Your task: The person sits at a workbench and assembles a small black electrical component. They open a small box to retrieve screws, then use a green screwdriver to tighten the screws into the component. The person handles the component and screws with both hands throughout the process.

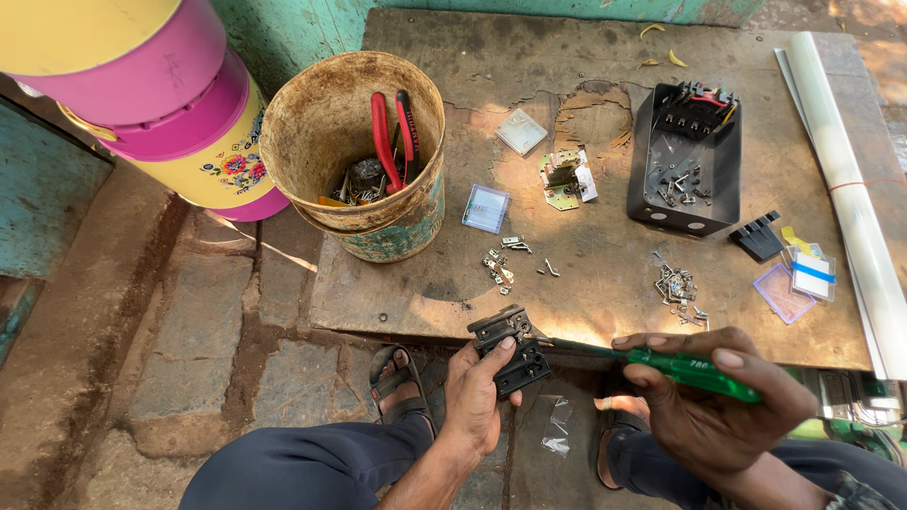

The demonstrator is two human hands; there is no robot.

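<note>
Below the table's (605, 283) near edge, over the knees, left hand (477, 401) is closed around a black plastic switch block (510, 348). Right hand (718, 401) is clenched on a green-handled screwdriver (685, 368), tip at the block's top. Judgement: keep blade seated square, block braced. Loose metal screws (499, 267) and rusty bucket (364, 151) on worn board.

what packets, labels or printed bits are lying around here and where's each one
Small clear box: middle of the board, right of the bucket; square, bluish lining.
White square packet: upper middle of the board; flat, pale.
Clear packets: right edge of the board; one purplish, one with a blue stripe.
Empty plastic bag: on the ground between the feet; clear, crumpled.
Yellow container: top left; flower print, pink bands.
</note>
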